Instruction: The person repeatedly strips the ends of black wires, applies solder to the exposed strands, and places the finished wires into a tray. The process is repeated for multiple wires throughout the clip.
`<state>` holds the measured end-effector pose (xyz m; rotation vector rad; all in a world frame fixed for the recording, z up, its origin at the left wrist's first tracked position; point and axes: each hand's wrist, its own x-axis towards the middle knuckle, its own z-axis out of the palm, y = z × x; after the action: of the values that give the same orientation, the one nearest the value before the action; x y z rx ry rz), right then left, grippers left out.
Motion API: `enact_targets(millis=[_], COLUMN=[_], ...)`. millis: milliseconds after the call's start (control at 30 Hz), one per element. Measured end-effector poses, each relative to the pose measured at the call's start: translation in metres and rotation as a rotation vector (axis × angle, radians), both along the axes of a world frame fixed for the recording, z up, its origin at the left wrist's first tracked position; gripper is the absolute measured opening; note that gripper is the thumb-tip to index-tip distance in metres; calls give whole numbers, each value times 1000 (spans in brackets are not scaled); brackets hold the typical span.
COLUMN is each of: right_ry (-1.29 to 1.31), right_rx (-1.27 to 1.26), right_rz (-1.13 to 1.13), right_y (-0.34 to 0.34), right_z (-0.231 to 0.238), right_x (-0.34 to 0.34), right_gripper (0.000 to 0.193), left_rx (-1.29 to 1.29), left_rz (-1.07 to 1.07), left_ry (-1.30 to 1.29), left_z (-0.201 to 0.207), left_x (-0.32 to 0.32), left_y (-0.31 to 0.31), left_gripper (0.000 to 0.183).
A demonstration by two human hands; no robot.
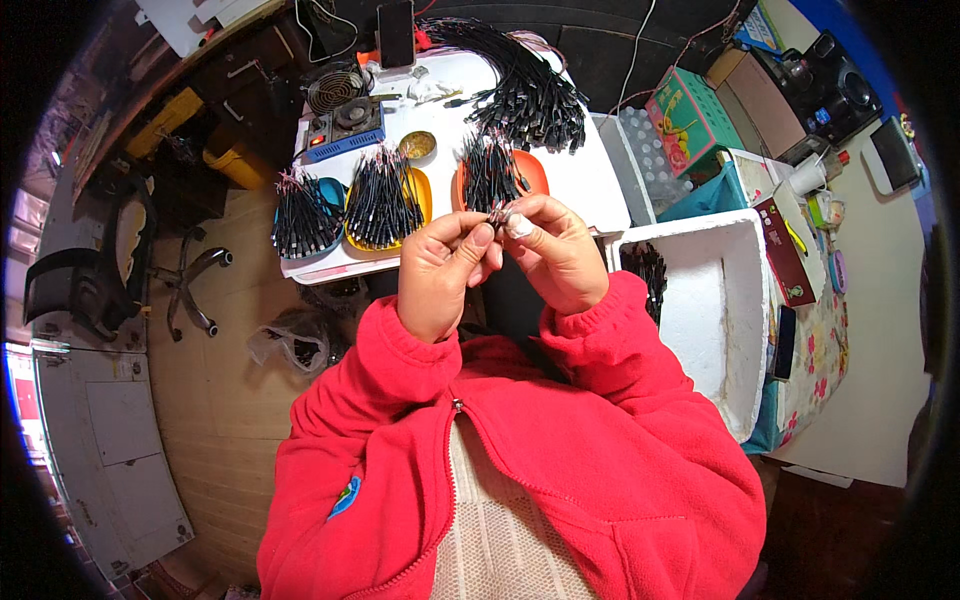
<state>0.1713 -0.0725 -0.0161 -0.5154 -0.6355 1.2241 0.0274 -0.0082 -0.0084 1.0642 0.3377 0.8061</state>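
Observation:
My left hand and my right hand meet fingertip to fingertip above the front of the white table. Both pinch thin wires, whose fine ends are too small to make out. A white wrap or patch covers the tip of my right thumb. Just beyond the fingers, an orange bowl holds a bundle of short black cables with reddish wire ends. To its left, more such cables stand in a yellow bowl and a blue bowl.
A blue soldering device, a small round tin and a phone are farther back. Long black cables spread over the far right. A white foam box with dark cables stands at right; a chair at left.

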Motion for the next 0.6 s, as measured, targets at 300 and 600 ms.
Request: enact_targets(millis=[300, 600], right_ry=[-314, 167], right_rx=[-41, -121], right_rz=[-112, 179], right_y=[-8, -2], right_z=[15, 3], right_x=[3, -6], right_gripper=[15, 14], left_rx=[38, -31], left_rz=[16, -113], left_ry=[60, 13], left_z=[3, -1], left_x=[-5, -11], left_y=[-1, 0], left_gripper=[17, 17])
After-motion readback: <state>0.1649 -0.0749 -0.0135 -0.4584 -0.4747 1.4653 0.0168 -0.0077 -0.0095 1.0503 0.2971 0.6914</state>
